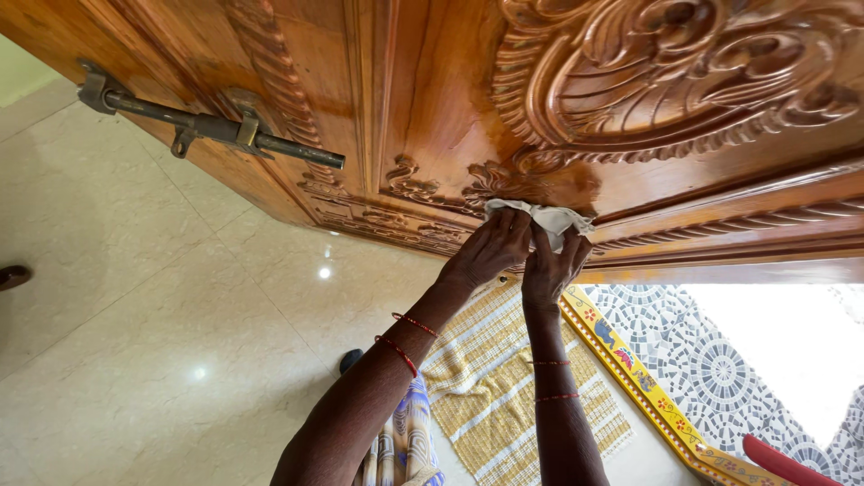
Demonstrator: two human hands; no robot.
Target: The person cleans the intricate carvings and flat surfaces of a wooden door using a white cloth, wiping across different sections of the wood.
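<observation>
Latch: we see a long metal sliding bolt (209, 128) fixed across the upper left of the wood, its rod end pointing right.
Floor: we look down on glossy cream tile floor (135, 315), with two small bright light spots on it.
Mat: we find a woven yellow-and-white mat (504, 387) lying on the floor by the threshold.
Threshold: we note a yellow painted threshold strip (643, 382) with small coloured figures, running diagonally beside the mat.
Outside paving: we see grey-and-white mosaic paving (711, 360) in round patterns beyond the strip.
Red object: we catch a red curved thing (787, 463) at the lower right edge; we cannot tell what it is.
</observation>
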